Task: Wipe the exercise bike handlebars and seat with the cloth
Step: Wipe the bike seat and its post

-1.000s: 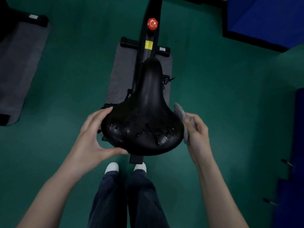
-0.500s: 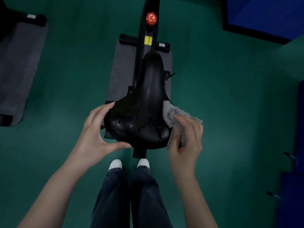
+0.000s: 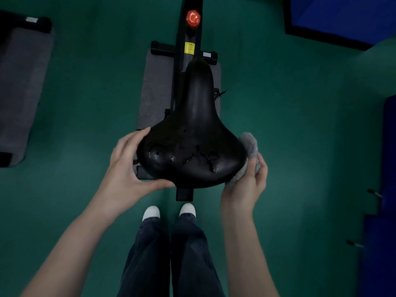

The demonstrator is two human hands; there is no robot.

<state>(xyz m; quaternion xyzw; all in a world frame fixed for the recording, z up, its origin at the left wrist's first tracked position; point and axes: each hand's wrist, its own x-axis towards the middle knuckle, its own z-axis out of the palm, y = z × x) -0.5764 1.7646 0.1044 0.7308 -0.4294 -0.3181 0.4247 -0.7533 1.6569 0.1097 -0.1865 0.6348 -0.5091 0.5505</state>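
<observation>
The black bike seat [image 3: 192,133] fills the middle of the head view, nose pointing away from me, with wet drops on its wide rear part. My left hand [image 3: 126,168] grips the seat's left rear edge, fingers over the top and thumb under the back rim. My right hand [image 3: 246,187] holds a grey fluffy cloth [image 3: 248,153] against the seat's right rear edge. The handlebars are out of view.
The bike frame [image 3: 188,39] runs away from me with a red knob [image 3: 193,17] and a yellow label. A grey mat [image 3: 154,93] lies under the bike on the green floor. Another mat [image 3: 19,86] is at left. Blue pads [image 3: 342,16] stand at right.
My right hand has slid the cloth from the top right of the seat outward to its right rear edge. My left hand has kept its hold on the left side.
</observation>
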